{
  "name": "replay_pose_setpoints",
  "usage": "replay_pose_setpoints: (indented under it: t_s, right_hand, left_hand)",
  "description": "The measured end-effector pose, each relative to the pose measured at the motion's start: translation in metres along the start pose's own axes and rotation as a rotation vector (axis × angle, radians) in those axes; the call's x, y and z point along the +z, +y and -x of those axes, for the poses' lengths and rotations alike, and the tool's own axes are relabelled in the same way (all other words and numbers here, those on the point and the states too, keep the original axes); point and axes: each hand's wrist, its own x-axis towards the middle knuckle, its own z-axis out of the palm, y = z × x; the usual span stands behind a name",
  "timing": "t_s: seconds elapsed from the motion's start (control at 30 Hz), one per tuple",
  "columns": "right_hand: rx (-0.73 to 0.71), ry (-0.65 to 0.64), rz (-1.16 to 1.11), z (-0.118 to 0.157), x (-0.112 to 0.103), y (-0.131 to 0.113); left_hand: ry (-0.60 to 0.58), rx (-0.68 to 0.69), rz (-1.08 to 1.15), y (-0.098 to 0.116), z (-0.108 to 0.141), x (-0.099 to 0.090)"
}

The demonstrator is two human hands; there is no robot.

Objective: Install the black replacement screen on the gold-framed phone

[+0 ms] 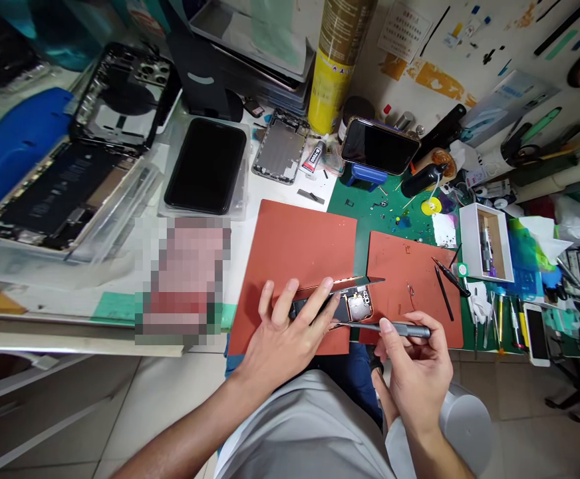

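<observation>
An opened phone (360, 306) lies on the left reddish-brown mat (304, 239), its inner parts showing and its thin panel (357, 284) raised along the far edge. My left hand (290, 329) rests over the phone with its fingers spread, touching the body and the panel. In my right hand (417, 366) is a slim grey screwdriver (410, 330), pinched between thumb and fingers. The screwdriver's thin shaft points left to the phone's near edge, by my left fingertips. The exact contact of its tip is hard to make out.
A second mat (394, 266) holds tweezers (449, 274) and a black stick (443, 293). Behind stand a propped phone (380, 145) and a yellow can (330, 86). A white box (487, 243) and several tools lie right; opened phones (55, 193) and a black-screened device (206, 166) lie left.
</observation>
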Motion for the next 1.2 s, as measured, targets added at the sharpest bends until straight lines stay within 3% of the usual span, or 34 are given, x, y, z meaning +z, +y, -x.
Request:
replay_pose_setpoints:
  t_s: [0.53, 1.2]
  right_hand:
    - [-0.016, 0.031, -0.027, -0.003, -0.004, -0.002]
    - [-0.018, -0.026, -0.078, -0.001, 0.001, 0.005]
  left_hand:
    - [0.019, -0.003, -0.019, 0.001, -0.002, 0.002]
    - [0.017, 0.0, -0.026, 0.0, 0.001, 0.002]
